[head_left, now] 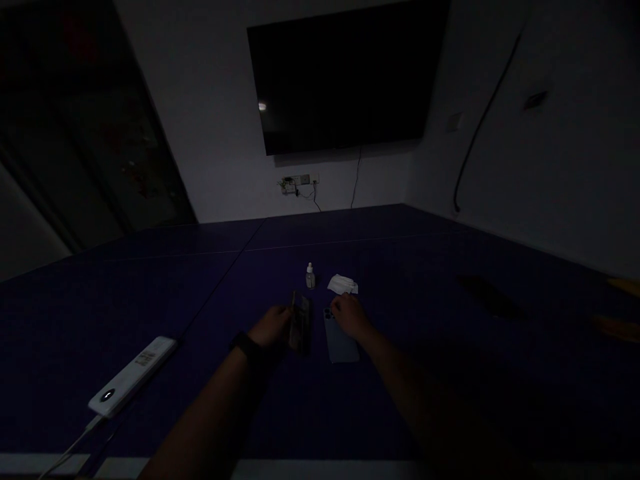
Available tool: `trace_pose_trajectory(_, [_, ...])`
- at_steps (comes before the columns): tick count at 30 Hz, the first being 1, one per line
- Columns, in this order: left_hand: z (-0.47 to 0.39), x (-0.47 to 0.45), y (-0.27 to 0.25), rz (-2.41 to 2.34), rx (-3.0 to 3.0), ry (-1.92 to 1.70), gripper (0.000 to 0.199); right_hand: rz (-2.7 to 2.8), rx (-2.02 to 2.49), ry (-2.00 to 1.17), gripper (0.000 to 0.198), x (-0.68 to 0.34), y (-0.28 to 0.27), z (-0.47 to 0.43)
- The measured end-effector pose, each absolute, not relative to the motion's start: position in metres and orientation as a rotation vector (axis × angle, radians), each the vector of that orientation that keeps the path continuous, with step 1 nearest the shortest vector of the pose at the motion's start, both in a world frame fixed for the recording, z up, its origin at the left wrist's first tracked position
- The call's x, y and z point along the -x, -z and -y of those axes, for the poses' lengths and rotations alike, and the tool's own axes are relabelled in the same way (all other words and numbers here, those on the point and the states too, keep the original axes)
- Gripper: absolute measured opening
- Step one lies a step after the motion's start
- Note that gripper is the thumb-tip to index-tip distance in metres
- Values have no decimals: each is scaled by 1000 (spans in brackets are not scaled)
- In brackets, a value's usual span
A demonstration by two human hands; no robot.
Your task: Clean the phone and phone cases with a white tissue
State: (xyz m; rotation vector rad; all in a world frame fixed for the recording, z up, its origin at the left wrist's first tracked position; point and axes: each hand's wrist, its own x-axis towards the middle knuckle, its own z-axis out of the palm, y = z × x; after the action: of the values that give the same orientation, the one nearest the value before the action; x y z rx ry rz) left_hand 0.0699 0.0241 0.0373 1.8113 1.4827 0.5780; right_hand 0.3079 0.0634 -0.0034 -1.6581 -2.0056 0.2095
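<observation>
Dim room, one dropper bottle (311,280) upright on the dark blue-purple tabletop (210,400). White cap and bulb on, body clear with a label; the level of any liquid inside is too dark to read.

Left hand (271,325), black wristband (247,345) at the wrist, has thumb and fingers closed on the left edge of a dark folded wallet (300,325) (wallet-like, at least; the low light blurs its printed face). It is tilted, just left of the phone and nearer the person than the bottle. Whether it contains anything, I cannot tell.

Right hand (349,316) lies over the upper end of a blue-grey smartphone (342,347), back face up, camera cluster at its top left corner. Fingers curled and narrow beside the lenses; whether they grip, cannot tell.

Just beyond that hand, a folded white tissue (343,285) lies right of the bottle, apart from it. Well off to the left, a white power bank (133,375) with a lit display and a cable (75,443) plugged into its near end.
</observation>
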Motion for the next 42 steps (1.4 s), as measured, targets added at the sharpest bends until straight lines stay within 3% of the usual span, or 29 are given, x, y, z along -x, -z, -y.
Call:
trace_pose_trajectory(4, [-21,-64,-29,-1568,-1829,-544,54,2052,1674,-149,17,-307,5,-64])
trace_pose_trajectory(9, [-16,-52,-29,-1784,-1900,-334,29,2063,1703,-117,17,-307,7,-63])
trace_pose_trajectory(17, [-5,-51,-35,-1886,-2099,-77,28,1977,1795,-84,17,-305,5,-57])
trace_pose_trajectory(28, [-11,-46,-32,-2004,-2167,-283,33,1770,1955,-61,23,-343,-7,-66])
trace_pose_trajectory(36, [-30,2,-31,-2193,-2067,-381,37,1573,2264,-43,45,-404,-8,-67])
trace_pose_trajectory(42, [-44,10,-17,-2291,-2083,-388,30,1646,2260,-90,51,-404,-2,-69])
